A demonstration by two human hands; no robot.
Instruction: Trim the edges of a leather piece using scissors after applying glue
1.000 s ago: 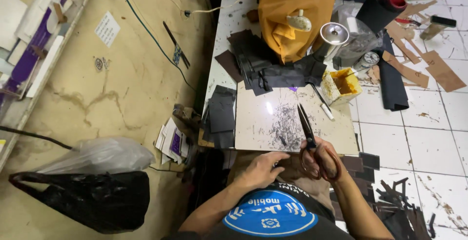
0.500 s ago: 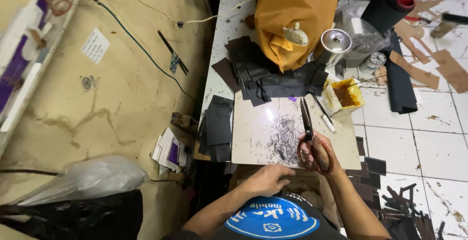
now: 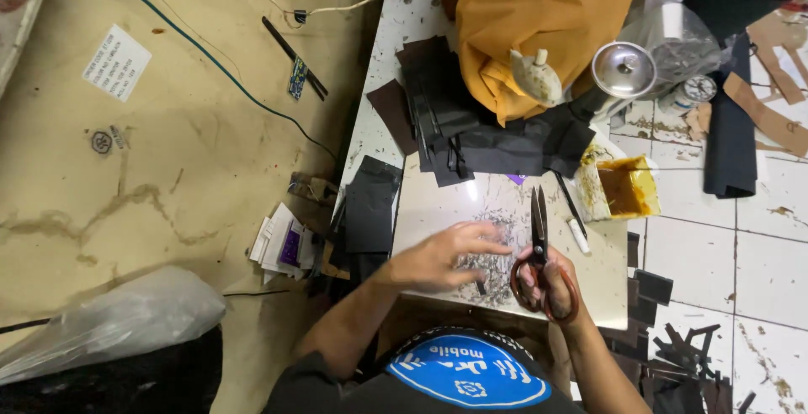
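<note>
Right hand [image 3: 545, 283] clenched through the loops of the scissors [image 3: 539, 237], blades closed, near the counter [image 3: 438, 204] front edge. Left hand [image 3: 442, 254] fingers released, flat on dark scraps [image 3: 488, 264]. Scissors look rigid and heavy, best gripped at the loops; scraps look light and thin.

Person seen from above, at 6 o'clock in the head view. Both forearms bare, no sleeves reaching the wrists. Left hand [image 3: 446, 256] and right hand [image 3: 545, 283] bare: no gloves, no rings or watch visible. Dark short-sleeved shirt [image 3: 353, 384] covers the shoulders; its left sleeve ends at about 7 o'clock. A round blue emblem [image 3: 467, 370] with white lettering and white edging sits at 6 o'clock.
</note>
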